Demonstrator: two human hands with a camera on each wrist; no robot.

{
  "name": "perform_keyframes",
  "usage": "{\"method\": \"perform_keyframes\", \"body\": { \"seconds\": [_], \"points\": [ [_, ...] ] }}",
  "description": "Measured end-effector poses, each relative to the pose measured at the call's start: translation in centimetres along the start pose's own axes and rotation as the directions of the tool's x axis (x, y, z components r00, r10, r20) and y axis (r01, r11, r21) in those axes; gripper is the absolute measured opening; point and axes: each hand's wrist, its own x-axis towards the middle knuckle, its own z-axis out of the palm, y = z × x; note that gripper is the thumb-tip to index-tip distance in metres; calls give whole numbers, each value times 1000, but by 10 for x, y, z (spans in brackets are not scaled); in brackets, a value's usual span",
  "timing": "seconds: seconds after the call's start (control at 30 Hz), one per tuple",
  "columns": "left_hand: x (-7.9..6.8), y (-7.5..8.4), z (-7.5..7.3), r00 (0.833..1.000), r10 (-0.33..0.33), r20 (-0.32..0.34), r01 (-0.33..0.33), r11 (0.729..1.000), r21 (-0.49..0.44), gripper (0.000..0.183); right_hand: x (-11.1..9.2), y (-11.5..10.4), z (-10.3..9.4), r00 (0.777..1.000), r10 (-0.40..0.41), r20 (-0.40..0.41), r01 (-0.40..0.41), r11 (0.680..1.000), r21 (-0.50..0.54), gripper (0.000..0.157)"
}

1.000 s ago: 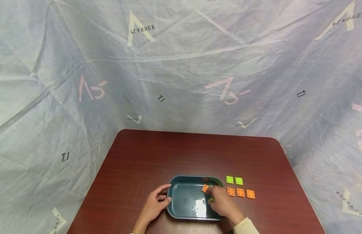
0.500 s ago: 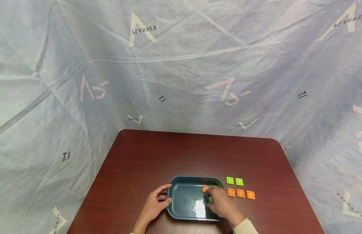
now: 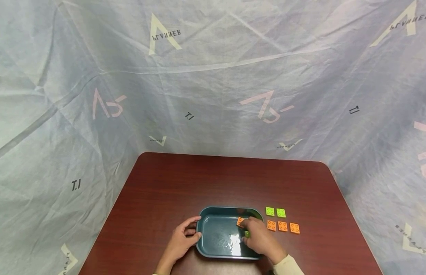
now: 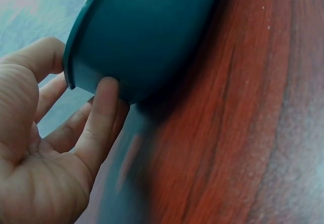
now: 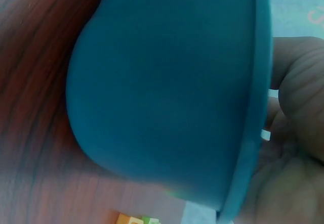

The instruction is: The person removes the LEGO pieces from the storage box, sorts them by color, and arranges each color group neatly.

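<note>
A dark teal rectangular tray [image 3: 216, 225] stands near the table's front edge. My left hand [image 3: 181, 238] holds its left end, thumb at the rim and fingers against the outer wall in the left wrist view. Over the right end of the tray reaches my right hand [image 3: 262, 237], with index finger and thumb spread apart. An orange toy brick [image 3: 239, 221] lies in the tray, partly under the index finger. Between that finger and the thumb shows part of a green toy brick [image 3: 247, 233]. The right wrist view has the right fingertips hidden behind the tray's wall.
Right of the tray, two green toy bricks [image 3: 275, 212] lie in a row. In front of them is a row of three orange toy bricks [image 3: 283, 226]. Behind the dark red table [image 3: 219, 179] hang grey printed sheets [image 3: 213, 95].
My right hand has shifted slightly left inside the tray, and its thumb has moved a little away from the index finger. The left hand, the tray and the bricks look unmoved.
</note>
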Motion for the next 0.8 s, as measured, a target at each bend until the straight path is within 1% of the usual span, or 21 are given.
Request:
{"method": "perform_keyframes", "body": {
  "seconds": [0.1, 0.2, 0.3, 0.47, 0.6, 0.8],
  "points": [
    [0, 0, 0, 1000, -6, 3, 6, 1000, 0, 56, 1, -1, 2, 1000, 6, 21, -6, 1000, 14, 37],
    [-1, 0, 0, 1000, -6, 8, 6, 1000, -1, 56, 2, 0, 5, 1000, -6, 22, 6, 1000, 1, 36],
    [-1, 0, 0, 1000, -4, 5, 4, 1000, 2, 55, 2, 1, 8, 1000, -23, 2, 23, 1000, -19, 34],
    [0, 1, -1, 1000, -2, -3, 2, 1000, 7, 56, 4, 1, 14, 999, -23, -40, 21, 999, -35, 33],
    [0, 1, -1, 1000, -12, 3, 12, 1000, 3, 55, 5, -1, 20, 997, -23, -77, 19, 998, -64, 33],
    [0, 1, -1, 1000, -2, 8, 2, 1000, 8, 55, 5, -3, 26, 995, -17, -100, 7, 995, -97, 33]
  ]
}}
